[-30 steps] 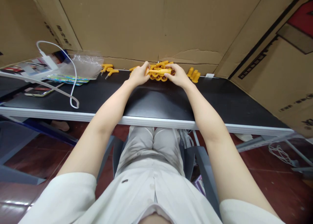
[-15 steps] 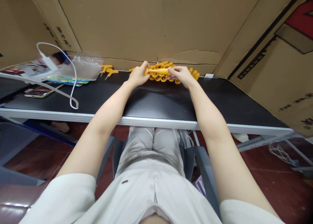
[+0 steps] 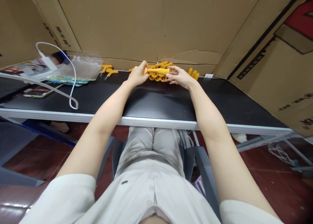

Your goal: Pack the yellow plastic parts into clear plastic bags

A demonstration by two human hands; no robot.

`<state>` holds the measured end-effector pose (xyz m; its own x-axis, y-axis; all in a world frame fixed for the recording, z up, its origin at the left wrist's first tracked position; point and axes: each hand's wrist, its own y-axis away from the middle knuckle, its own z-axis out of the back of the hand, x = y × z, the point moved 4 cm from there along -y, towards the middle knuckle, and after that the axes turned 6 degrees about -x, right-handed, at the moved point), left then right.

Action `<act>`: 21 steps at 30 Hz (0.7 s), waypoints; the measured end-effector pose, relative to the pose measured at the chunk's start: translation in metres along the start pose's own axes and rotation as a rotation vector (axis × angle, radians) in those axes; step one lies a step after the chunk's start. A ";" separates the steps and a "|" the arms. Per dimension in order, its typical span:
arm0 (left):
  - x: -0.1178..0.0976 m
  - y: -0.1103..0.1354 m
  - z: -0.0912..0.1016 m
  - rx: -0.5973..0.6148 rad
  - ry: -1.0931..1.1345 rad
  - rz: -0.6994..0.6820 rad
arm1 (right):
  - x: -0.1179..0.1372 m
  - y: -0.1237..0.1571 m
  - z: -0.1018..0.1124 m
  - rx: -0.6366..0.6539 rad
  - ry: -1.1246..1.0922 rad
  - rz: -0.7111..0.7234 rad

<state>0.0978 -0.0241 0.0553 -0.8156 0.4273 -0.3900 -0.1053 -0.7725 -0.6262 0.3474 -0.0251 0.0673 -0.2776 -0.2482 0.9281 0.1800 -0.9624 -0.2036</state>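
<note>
Brown cardboard walls stand behind a long black table (image 3: 220, 100). At the far edge of it, both hands meet over a pile of yellow plastic bits (image 3: 158, 77). The left hand (image 3: 137, 75) pinches one end of a yellow stick (image 3: 157, 70), and the right hand (image 3: 179, 77) holds the other end with loose fingertips. The stick sits level, just above the pile. It looks light, hard and smooth, so it may slip; the two ends seem the best spots to grab. A clear bag (image 3: 83, 66) and a white cord (image 3: 70, 87) lie off to the left.
</note>
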 end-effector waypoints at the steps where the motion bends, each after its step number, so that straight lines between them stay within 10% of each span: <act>1: 0.000 0.000 0.000 0.007 -0.011 0.005 | 0.000 0.000 0.001 0.004 -0.001 0.024; 21: -0.016 0.004 0.005 0.017 -0.069 -0.023 | 0.003 -0.001 -0.015 -0.127 -0.049 -0.086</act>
<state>0.1073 -0.0362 0.0622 -0.8503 0.4118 -0.3277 -0.1332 -0.7709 -0.6229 0.3327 -0.0266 0.0655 -0.2403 -0.1612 0.9572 0.0355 -0.9869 -0.1573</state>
